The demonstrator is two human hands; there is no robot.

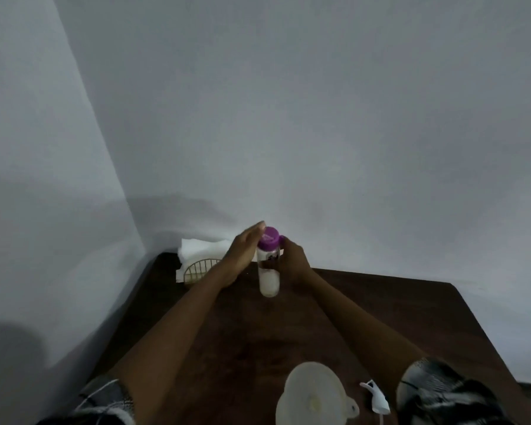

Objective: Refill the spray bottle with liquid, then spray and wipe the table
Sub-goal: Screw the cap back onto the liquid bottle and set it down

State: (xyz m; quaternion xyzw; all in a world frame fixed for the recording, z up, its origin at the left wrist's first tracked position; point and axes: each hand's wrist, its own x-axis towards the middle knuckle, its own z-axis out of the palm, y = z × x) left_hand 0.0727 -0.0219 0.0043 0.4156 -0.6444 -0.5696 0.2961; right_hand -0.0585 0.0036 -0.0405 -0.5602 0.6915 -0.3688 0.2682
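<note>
A tall clear bottle (269, 277) with a purple cap (270, 235) stands far back on the dark wooden table (396, 317). My right hand (293, 262) grips its body from the right. My left hand (244, 251) lies flat against the bottle's left side, with straight fingers reaching up beside the cap. Close to me, a white funnel (314, 391) sits over a translucent container that it mostly hides. The white spray head (377, 397) lies on the table just right of the funnel.
A gold wire holder (196, 269) with white napkins (201, 248) stands in the back left corner, behind my left hand. Grey walls meet the table at the back and on the left. The table's right edge slants away at the right.
</note>
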